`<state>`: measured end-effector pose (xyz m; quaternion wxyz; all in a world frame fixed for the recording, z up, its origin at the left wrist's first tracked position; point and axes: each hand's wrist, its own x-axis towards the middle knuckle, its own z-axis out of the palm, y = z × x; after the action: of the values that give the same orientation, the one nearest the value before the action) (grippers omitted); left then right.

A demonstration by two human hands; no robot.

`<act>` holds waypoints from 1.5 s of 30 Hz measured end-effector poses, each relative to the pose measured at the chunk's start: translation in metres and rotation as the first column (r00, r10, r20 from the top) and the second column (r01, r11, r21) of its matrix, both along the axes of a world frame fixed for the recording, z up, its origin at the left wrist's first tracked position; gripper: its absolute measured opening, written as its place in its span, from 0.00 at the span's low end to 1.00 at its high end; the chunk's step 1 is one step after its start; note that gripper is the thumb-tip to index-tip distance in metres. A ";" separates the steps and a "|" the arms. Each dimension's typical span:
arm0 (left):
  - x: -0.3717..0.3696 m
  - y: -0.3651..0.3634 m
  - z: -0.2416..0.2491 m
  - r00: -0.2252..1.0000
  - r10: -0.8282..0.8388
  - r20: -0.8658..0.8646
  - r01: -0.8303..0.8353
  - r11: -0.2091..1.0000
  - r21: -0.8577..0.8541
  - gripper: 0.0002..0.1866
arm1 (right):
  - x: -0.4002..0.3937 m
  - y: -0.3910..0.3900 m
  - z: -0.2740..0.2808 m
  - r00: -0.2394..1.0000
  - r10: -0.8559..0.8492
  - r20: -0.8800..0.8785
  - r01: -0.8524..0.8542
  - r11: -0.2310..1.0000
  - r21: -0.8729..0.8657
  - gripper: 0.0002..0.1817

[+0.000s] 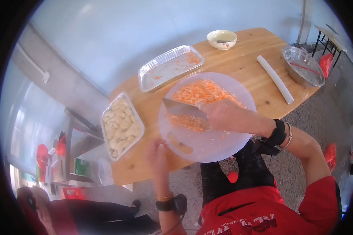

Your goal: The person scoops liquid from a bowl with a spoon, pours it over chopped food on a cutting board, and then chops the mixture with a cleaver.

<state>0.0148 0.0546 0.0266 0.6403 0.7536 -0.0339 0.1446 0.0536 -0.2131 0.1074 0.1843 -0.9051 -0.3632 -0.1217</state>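
My right hand (219, 113) is closed round the handle of a cleaver (180, 108), its broad blade pointing left over the cutting board. Chopped orange and pale food (206, 91) is heaped behind the blade, with a smaller portion in front of it. The round white cutting board (227, 147) has a handle slot at its lower left and overhangs the table's near edge. Beside that slot, at the board's left rim, my left hand (158, 154) has its fingers curled together; I cannot tell what is in them.
On the wooden table (251, 55) are a foil tray of pale dough pieces (122, 123), a foil tray with orange scraps (170, 68), a bowl with a spoon (222, 40), a white rolling pin (275, 79) and a clear basin (302, 66). Another person (86, 215) is at lower left, near shelves.
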 end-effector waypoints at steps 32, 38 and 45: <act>0.006 -0.005 -0.034 0.986 0.108 0.126 -0.136 0.962 0.239 0.13 | -0.010 -0.007 -0.007 0.988 0.126 0.092 -0.132 0.989 0.065 0.19; 0.007 -0.007 -0.031 0.988 0.106 0.115 -0.131 0.964 0.231 0.13 | -0.009 0.002 -0.019 0.992 0.099 -0.081 -0.095 0.994 0.053 0.26; 0.007 -0.008 -0.033 0.996 0.074 0.053 -0.082 0.981 0.174 0.13 | -0.012 -0.046 0.008 1.000 -0.027 -0.003 0.027 0.999 -0.047 0.27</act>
<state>0.0220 0.0468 -0.0061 0.5640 0.8045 -0.0320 0.1834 0.0421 -0.2592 0.1150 0.1618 -0.9142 -0.3535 -0.1141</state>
